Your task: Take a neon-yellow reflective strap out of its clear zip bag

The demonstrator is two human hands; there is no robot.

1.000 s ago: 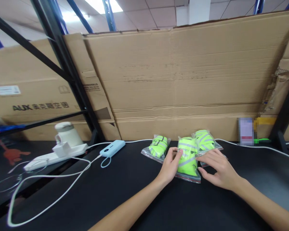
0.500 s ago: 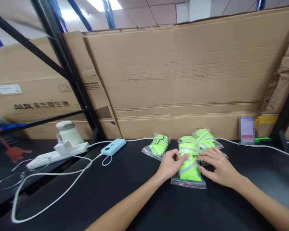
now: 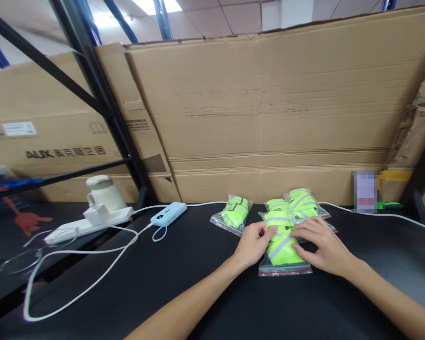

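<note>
My left hand (image 3: 253, 241) and right hand (image 3: 322, 245) flank the bagged vest (image 3: 281, 243), lower centre of frame on the black bench (image 3: 184, 283). Left grip pinches its upper edge; right grip, fingers spread, presses its side.

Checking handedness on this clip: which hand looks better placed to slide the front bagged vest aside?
Probably the right hand: it lies flat across the front bagged vest, while the left hand only pinches its edge.

Both hands forward, fingers curled, close together
</note>
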